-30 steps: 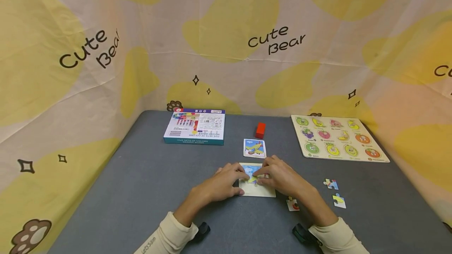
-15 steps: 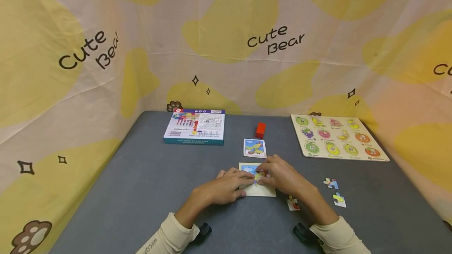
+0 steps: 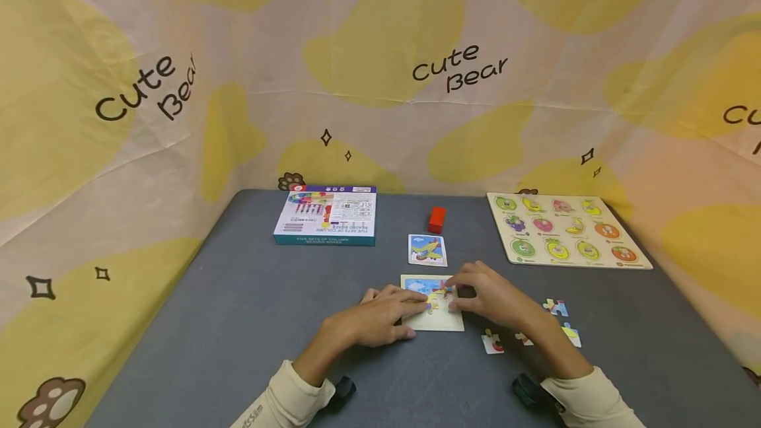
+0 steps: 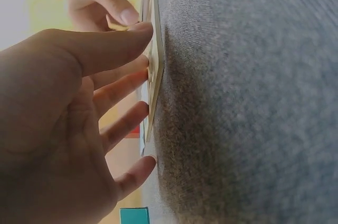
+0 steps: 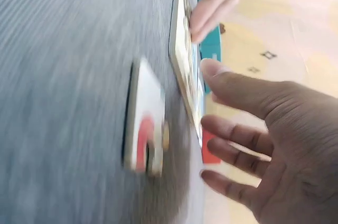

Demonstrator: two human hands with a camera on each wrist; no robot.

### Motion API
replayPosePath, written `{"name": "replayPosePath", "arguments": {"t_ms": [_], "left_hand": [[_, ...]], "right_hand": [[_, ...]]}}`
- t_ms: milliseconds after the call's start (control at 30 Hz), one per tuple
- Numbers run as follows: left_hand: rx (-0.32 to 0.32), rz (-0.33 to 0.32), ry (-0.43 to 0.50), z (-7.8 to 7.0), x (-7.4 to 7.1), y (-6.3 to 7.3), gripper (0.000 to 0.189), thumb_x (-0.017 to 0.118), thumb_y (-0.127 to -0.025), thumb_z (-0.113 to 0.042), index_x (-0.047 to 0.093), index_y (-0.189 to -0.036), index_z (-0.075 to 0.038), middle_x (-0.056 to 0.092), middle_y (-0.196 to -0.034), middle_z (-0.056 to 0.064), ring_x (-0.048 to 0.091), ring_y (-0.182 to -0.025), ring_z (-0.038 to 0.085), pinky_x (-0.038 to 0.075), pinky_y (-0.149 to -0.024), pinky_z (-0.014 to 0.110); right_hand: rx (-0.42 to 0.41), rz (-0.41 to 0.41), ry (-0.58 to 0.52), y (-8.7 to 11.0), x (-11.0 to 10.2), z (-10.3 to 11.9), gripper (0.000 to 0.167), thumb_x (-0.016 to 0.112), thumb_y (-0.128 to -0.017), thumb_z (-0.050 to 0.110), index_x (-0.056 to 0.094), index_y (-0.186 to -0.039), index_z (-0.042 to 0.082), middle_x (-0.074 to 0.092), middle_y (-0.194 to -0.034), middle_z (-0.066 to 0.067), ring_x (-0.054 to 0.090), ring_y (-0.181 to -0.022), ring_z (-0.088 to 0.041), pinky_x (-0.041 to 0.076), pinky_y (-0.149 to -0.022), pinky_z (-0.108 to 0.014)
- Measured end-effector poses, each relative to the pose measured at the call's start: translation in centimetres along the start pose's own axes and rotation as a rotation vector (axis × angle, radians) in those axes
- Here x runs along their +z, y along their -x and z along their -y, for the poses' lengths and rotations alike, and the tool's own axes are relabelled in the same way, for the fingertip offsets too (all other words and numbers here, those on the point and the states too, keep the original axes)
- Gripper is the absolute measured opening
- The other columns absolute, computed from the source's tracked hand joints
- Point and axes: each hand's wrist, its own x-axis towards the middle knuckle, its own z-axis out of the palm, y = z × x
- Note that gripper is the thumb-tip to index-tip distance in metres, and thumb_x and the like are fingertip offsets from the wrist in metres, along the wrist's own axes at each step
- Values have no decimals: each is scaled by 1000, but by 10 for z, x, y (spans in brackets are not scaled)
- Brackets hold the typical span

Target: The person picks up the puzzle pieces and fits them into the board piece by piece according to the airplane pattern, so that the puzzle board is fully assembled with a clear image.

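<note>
A small pale puzzle tray (image 3: 436, 323) lies on the grey table, with blue and yellow picture pieces in its upper part. My left hand (image 3: 380, 317) lies over its left side. In the left wrist view, the thumb and fingertips of the left hand (image 4: 63, 123) touch its surface and edge, fingers stretched out. My right hand (image 3: 496, 292) hovers at the tray's right edge, thumb and fingers spread, nothing between them. In the right wrist view, a loose puzzle piece (image 5: 147, 113) with a red curve lies beside the right hand (image 5: 296, 134).
Behind the tray lie an airplane picture card (image 3: 427, 250) and a red block (image 3: 436, 220). Several loose puzzle pieces (image 3: 555, 308) lie to the right, some under the right forearm. A boxed set (image 3: 325, 216) stands back left, a fruit board (image 3: 565, 230) back right.
My right hand has let go of a puzzle piece in the tray and drawn off to the right. The left fingers have slid right across the tray and straightened.
</note>
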Motion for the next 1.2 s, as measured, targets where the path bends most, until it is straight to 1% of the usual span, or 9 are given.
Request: {"name": "replayPosePath", "arguments": {"t_ms": [167,367,533,633,800,900,1033,1133,1200], "left_hand": [[-12,-15,43,1,1,0,57,67,-105,-34,50,-160,-27,43,-165,-14,39,-147,17,32,-105,45],[-22,-18,54,1,0,0,59,69,-104,-34,51,-159,-27,44,-165,-14,38,-147,17,32,-103,44],[-20,-24,61,1,0,1,59,69,-103,-35,52,-159,-26,44,-165,-13,38,-147,17,32,-101,42],[-17,-28,65,1,0,1,59,70,-103,-34,52,-159,-26,44,-164,-13,39,-147,17,32,-100,41],[-15,-28,75,0,0,1,59,70,-103,-34,52,-158,-26,45,-164,-12,39,-146,17,31,-98,41],[-15,-28,79,1,0,1,59,70,-103,-34,52,-158,-26,45,-164,-12,39,-146,17,31,-98,40],[-14,-31,78,2,1,1,59,70,-102,-35,52,-158,-26,45,-164,-13,39,-146,17,31,-98,40],[-15,-29,75,3,1,0,59,70,-102,-35,52,-159,-27,44,-164,-13,38,-146,17,31,-98,41],[-17,-26,74,3,2,0,59,70,-103,-36,52,-159,-28,44,-164,-13,38,-146,17,31,-99,41]], "right_hand": [[19,-36,3,16,-12,-11,34,83,-93,33,79,-122,17,69,-110,5,57,-103,-17,50,-89,-43],[65,-73,5,38,-25,-28,34,84,-92,30,79,-123,17,69,-110,4,60,-106,-19,49,-92,-48],[101,-115,19,56,-32,-44,35,86,-90,28,79,-122,14,71,-114,3,62,-113,-29,48,-96,-56],[127,-134,29,68,-36,-53,36,86,-90,28,79,-122,14,72,-116,1,62,-116,-33,47,-98,-58],[160,-149,55,86,-44,-66,37,85,-90,31,79,-123,14,72,-116,0,63,-111,-28,49,-92,-52],[203,-147,67,97,-49,-75,39,85,-91,32,78,-125,15,72,-116,1,62,-106,-24,50,-88,-46],[277,-144,60,109,-55,-85,43,86,-90,34,77,-126,13,73,-119,-5,62,-110,-29,47,-91,-51],[294,-154,76,116,-58,-93,44,87,-88,34,77,-124,11,74,-117,-6,62,-111,-30,46,-91,-50],[294,-157,93,120,-59,-99,43,87,-88,32,78,-123,9,74,-115,-6,63,-108,-27,47,-89,-46]]}}
